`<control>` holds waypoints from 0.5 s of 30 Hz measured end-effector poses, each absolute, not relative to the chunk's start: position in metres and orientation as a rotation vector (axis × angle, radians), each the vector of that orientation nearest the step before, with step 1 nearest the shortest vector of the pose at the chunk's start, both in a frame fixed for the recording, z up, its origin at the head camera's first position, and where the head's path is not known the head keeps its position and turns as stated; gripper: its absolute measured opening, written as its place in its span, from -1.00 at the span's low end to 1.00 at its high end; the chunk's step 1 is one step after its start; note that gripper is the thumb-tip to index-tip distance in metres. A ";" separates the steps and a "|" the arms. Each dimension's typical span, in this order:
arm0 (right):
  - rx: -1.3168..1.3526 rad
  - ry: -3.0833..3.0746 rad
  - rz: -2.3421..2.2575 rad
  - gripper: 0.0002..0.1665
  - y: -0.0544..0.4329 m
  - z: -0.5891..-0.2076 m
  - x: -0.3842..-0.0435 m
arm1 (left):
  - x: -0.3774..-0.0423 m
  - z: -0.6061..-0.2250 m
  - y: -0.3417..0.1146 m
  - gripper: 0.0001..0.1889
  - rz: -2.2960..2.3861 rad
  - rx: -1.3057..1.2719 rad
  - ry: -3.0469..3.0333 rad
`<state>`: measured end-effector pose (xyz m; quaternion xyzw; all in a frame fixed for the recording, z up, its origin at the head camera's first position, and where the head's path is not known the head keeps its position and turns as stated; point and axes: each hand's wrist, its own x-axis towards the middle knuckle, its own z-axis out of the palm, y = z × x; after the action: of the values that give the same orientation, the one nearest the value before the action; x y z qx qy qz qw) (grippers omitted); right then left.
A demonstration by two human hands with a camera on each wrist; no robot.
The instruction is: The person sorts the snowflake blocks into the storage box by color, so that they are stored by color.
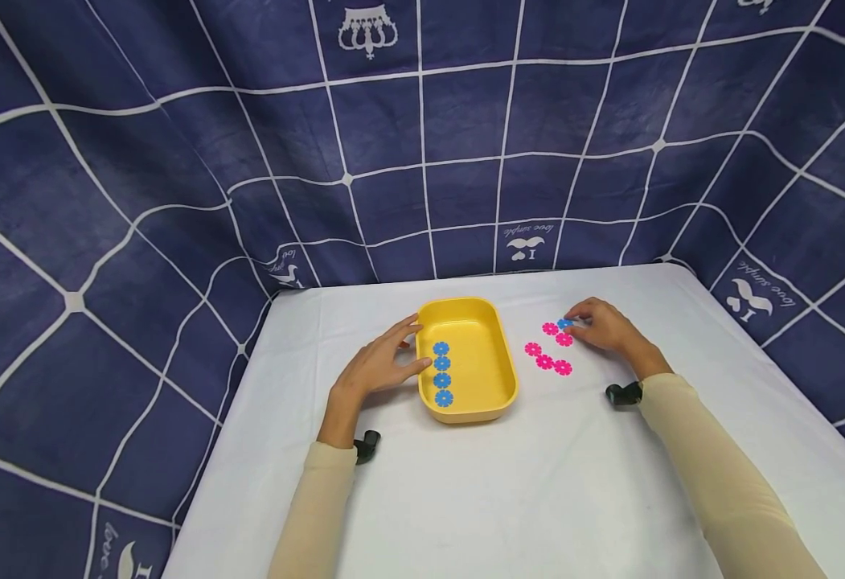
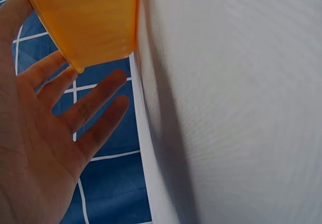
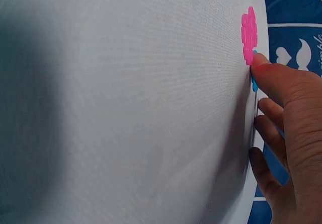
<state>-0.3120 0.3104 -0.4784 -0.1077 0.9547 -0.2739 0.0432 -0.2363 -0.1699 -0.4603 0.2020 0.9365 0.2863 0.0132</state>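
A yellow plastic tray (image 1: 469,414) stands on the table with several blue snowflake building discs (image 1: 442,380) in a row along its left side. My left hand (image 1: 379,362) is at the tray's left wall, thumb at the rim and fingers spread; in the left wrist view the palm shows nothing held. To the tray's right, my right hand (image 1: 608,328) pinches a blue snowflake disc (image 1: 564,324) at the table top, its thumb on the disc in the right wrist view (image 3: 255,85). Pink snowflake discs (image 1: 564,339) lie close beside it.
More pink snowflake discs (image 1: 544,362) lie between the tray and my right hand. A white cloth covers the table (image 1: 509,498). Dark blue checked curtains (image 1: 465,193) hang behind the table and at both sides.
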 end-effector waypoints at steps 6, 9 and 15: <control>-0.331 2.956 -0.766 -0.55 0.308 -0.478 -0.312 | -0.235 -0.458 -0.169 -0.12 0.885 0.635 2.915; -0.347 2.980 -0.738 -0.56 0.307 -0.477 -0.312 | -0.235 -0.457 -0.170 -0.12 0.886 0.644 2.915; -0.336 2.977 -0.790 -0.51 0.309 -0.473 -0.310 | -0.234 -0.458 -0.171 -0.13 0.890 0.650 2.914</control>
<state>-0.3100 0.3092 -0.4732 -0.1084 0.9606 -0.2551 0.0218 -0.2341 -0.1708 -0.4579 0.2088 0.9352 0.2856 0.0131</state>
